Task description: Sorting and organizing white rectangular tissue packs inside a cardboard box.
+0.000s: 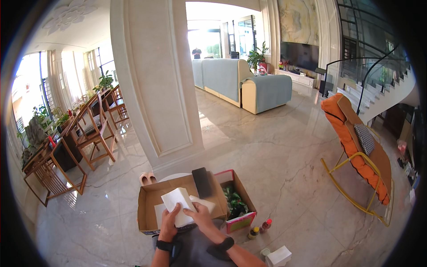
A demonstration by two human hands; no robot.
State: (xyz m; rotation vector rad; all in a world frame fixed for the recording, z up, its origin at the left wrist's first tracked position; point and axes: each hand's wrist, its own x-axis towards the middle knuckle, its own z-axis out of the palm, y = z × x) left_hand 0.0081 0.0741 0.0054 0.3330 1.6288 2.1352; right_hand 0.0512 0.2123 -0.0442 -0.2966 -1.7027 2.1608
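A white stack that looks like folded paper (179, 204) is held between both hands over a shallow cardboard box (146, 200). My left hand (169, 221) grips its left side, thumb on top. My right hand (199, 217) holds the right edge, its thumb also on the top face. Another white stack (204, 203) lies in the box, partly behind my right hand, and a white sheet (159, 210) shows at the left. A dark, phone-like slab (201, 183) rests at the box's back right. Both wrists wear black bands.
A second box (250, 200) at the right holds green-and-dark packets (235, 202). Two small bottles (253, 232) (266, 226), a jar (265, 252) and a white packet (279, 256) are on the marble floor. Slippers (147, 179) lie beside a pillar (160, 83); a rocking chair (360, 157) stands right. A person (196, 52) is far off.
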